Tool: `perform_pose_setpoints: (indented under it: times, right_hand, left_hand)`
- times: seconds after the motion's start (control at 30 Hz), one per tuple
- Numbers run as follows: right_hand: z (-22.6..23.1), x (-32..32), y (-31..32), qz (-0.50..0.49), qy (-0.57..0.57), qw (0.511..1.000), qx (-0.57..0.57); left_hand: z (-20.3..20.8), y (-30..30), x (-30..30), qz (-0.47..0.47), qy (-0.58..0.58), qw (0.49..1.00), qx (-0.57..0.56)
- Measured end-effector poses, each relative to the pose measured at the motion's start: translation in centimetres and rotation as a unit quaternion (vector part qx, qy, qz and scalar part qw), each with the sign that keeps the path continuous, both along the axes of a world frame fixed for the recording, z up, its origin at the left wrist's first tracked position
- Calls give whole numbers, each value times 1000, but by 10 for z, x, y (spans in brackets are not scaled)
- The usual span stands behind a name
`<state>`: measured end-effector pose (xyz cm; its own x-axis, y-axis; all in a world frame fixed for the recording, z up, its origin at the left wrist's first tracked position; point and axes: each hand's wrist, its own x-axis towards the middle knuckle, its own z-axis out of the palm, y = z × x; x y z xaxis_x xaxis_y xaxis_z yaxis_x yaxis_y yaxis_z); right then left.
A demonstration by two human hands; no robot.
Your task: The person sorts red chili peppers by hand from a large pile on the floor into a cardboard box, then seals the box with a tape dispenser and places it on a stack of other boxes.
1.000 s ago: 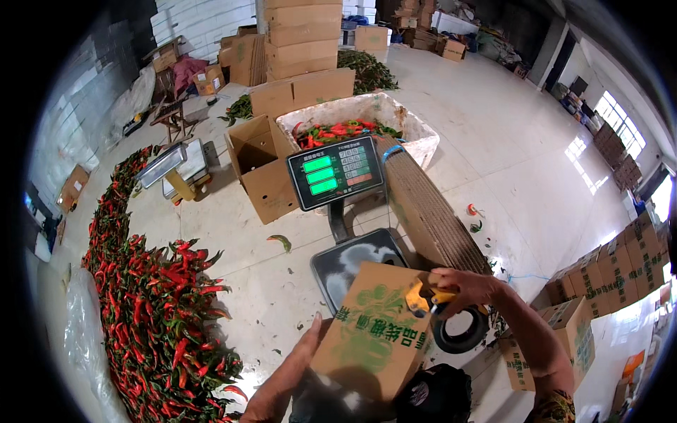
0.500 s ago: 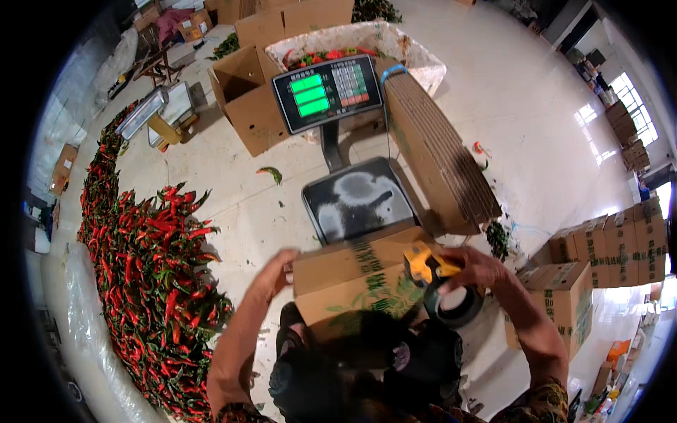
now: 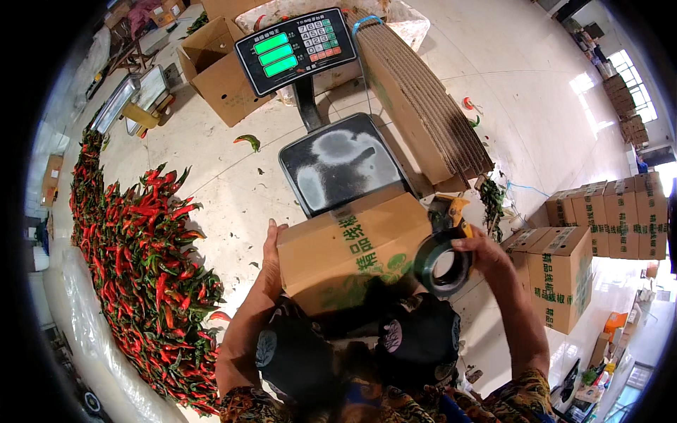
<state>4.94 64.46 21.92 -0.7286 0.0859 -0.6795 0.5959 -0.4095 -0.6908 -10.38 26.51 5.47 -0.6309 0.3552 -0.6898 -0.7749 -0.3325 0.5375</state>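
A closed cardboard box (image 3: pixel 331 257) with green print lies tilted in front of my knees, its far edge by the scale's platform (image 3: pixel 345 166). My left hand (image 3: pixel 271 254) holds the box's left end, fingers along that side. In my right hand (image 3: pixel 486 252) is a yellow-and-black tape dispenser (image 3: pixel 451 210) with a large tape roll (image 3: pixel 423 266) on it, gripped by the handle at the box's right end. The roll overlaps the box's right edge in view; whether it touches cannot be made out. The scale's display (image 3: pixel 296 51) is lit green beyond the platform.
Red and green chili peppers (image 3: pixel 141 282) form a long heap at left. Flattened cartons (image 3: pixel 423 106) stand bundled right of the scale, an open carton (image 3: pixel 215 74) to its left. Packed boxes (image 3: pixel 553 282) stand at right. A white tub (image 3: pixel 402 21) is behind the scale.
The tape dispenser has turned, so its roll now faces me beside the box's right end. My left hand has shifted along the box's left end. The view has shifted slightly.
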Motion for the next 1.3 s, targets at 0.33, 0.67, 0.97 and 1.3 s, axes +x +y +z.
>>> perform_pose_setpoints:
  times: [0.33,0.67,0.97,1.3]
  right_hand:
    - [46,-17,-29,25,73,996,52]
    - [36,10,2,21,82,996,39]
    - [47,12,-7,69,18,997,29]
    - [111,-13,-30,134,80,955,253]
  left_hand:
    - [70,-4,-33,-5,27,1000,-4]
    - [105,54,-103,-105,209,963,-132]
    - [91,53,-103,-64,280,950,-123]
    - [147,50,-67,29,570,740,-356]
